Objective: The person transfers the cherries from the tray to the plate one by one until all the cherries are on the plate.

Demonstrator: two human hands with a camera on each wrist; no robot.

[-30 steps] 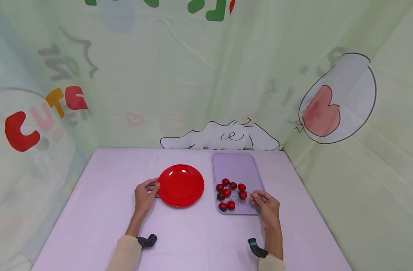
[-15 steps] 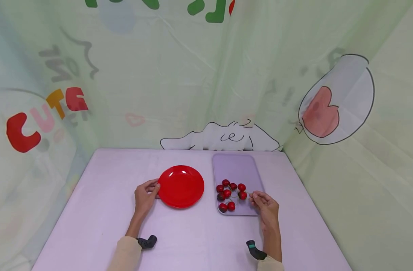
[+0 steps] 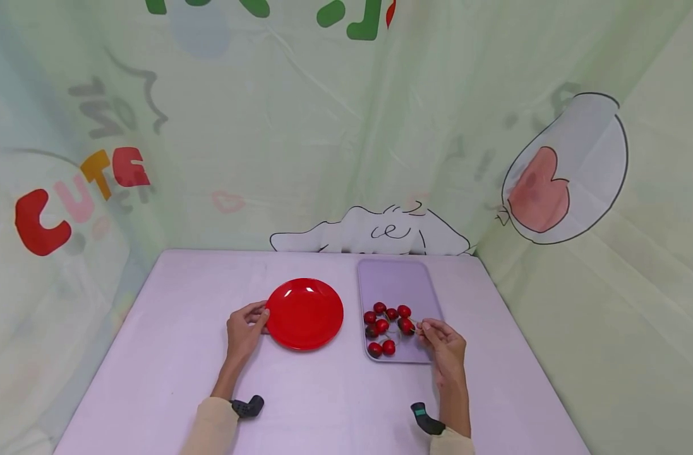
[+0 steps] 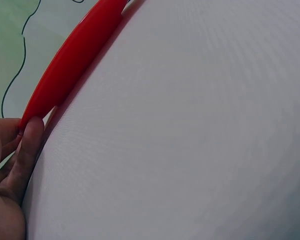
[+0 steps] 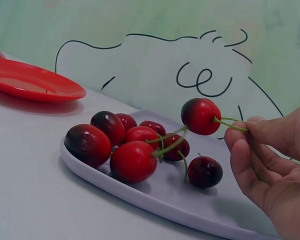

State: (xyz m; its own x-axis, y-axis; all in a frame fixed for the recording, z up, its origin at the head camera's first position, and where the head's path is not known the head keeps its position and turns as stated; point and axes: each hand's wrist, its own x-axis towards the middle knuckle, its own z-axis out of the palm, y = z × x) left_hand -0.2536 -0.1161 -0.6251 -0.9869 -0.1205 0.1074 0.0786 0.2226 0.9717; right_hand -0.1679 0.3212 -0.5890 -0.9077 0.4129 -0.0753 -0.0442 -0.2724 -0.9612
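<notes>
My left hand (image 3: 245, 330) pinches the left rim of a red plate (image 3: 304, 314), thumb on one side and fingers on the other. In the left wrist view the plate (image 4: 72, 60) is seen edge-on, its near rim between thumb and fingers. At the right, my right hand (image 3: 445, 347) pinches the green stem of a red cherry (image 5: 201, 116) between thumb and forefinger. In the right wrist view that cherry hangs sideways above the lilac tray (image 3: 400, 278). Several other dark red cherries (image 5: 133, 161) with stems lie in the tray's near left part.
The plate and tray stand side by side on a pale lilac table (image 3: 318, 398). A printed curtain (image 3: 323, 139) rises behind the table and along both sides. Each wrist wears a black device (image 3: 428, 420).
The right hand has shifted slightly left, and the pinched cherry has moved a little with it. The left hand and plate stay about where they were.
</notes>
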